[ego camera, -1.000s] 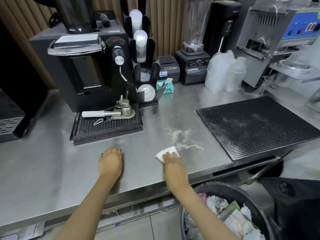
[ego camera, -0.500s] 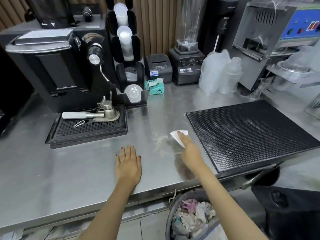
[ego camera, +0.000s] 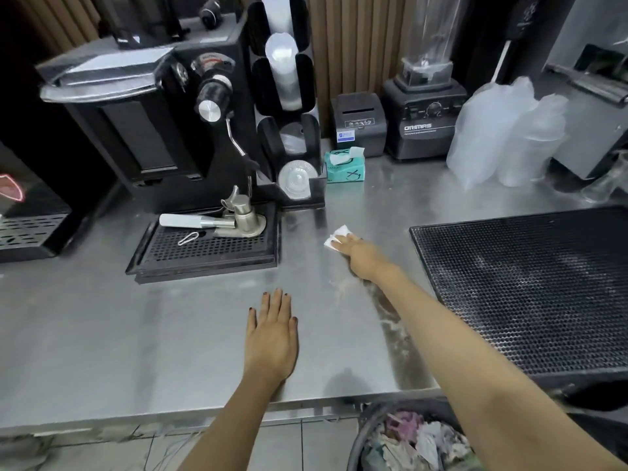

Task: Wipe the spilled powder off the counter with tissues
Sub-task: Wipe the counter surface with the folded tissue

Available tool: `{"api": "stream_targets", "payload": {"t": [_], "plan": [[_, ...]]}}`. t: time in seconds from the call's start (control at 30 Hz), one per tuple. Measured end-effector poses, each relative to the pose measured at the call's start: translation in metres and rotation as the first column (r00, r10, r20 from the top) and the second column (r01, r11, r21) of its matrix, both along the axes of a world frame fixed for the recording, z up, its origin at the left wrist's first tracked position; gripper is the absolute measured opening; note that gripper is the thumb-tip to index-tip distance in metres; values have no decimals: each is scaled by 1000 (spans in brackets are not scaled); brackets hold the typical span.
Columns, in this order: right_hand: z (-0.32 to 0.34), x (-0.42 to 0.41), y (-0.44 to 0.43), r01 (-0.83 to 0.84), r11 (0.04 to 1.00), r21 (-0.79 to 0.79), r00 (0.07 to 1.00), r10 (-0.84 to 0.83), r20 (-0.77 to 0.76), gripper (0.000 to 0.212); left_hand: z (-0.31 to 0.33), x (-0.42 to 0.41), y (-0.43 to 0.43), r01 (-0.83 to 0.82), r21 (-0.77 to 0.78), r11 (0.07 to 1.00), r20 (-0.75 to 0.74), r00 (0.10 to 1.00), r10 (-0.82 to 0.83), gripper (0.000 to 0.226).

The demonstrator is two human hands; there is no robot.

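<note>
My right hand (ego camera: 362,258) reaches far across the steel counter (ego camera: 136,334) and presses a folded white tissue (ego camera: 336,235) flat onto it, fingers on top of the tissue. Faint pale powder streaks (ego camera: 343,287) lie on the counter just behind that hand and run back under my forearm toward the front edge. My left hand (ego camera: 272,334) rests flat on the counter nearer to me, fingers spread, holding nothing. A teal tissue box (ego camera: 345,165) stands further back, with one sheet sticking out.
A black rubber bar mat (ego camera: 530,294) lies to the right. To the left a drip tray (ego camera: 207,246) with a portafilter sits under the coffee machine (ego camera: 146,107). Cup dispenser (ego camera: 289,96), receipt printer, blender (ego camera: 424,124) and bagged cups line the back. A full waste bin (ego camera: 407,440) stands below the counter edge.
My right hand has slid the tissue away from me, from near the front edge across the powder patch to beyond it. The patch looks thinner. My left hand stays flat on the counter.
</note>
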State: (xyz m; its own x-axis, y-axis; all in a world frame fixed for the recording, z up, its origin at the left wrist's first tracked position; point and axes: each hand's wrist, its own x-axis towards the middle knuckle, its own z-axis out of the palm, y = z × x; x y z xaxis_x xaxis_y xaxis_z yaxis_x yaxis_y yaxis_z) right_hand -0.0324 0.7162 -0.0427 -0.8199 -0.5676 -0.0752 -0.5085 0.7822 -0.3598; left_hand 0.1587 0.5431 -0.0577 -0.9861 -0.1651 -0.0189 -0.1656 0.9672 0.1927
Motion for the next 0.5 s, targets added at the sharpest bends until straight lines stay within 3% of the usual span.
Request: {"api": "stream_targets", "payload": {"t": [0.13,0.27,0.37,0.43,0.5], "plan": [[-2,11,3,-169,984,-47,983,172,62,78,1,0,0,-5,-16,1000,-2,1000,5,54],[-1,46,29,-266,959,-99,957,275,91,82,-1,0,-1,2,-27,1000,4,1000,-2,80],[-7,70,52,-337,936,-98,922,349,166,82,0,-1,0,-4,-8,1000,2,1000,4,75],[-3,72,64,-270,953,-141,926,297,234,79,0,0,0,-7,-12,1000,11,1000,8,68],[12,58,69,-72,958,-277,956,145,254,80,0,0,1,1,-16,1000,10,1000,-1,70]]}}
